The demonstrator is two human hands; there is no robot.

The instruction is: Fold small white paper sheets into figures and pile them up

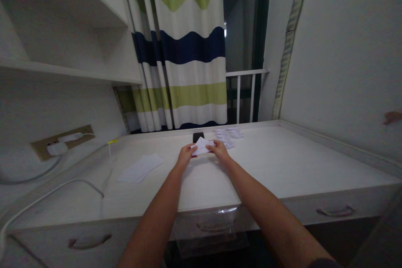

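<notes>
The fingers of both hands grip the paper [201,146] at its two ends, thumbs on its near face: the left hand [189,151] pinches the end toward the left of the frame, the right hand [217,149] the end toward the right. The paper, folded and rising to a point at the top, lies between the two sets of fingers, a little below the centre of the frame, raised over the desk [273,163]. Just behind it, the dark phone-like object [198,136] shows above the point. A cluster of folded pieces [226,135] sits on the desk behind the right hand, slightly right of centre. Left of the hands, in the lower left part of the frame, flat sheets [141,168] overlap on the desk. The curtain [194,50] hangs at upper centre, and a cable [63,184] bends across the desk at lower left.
</notes>
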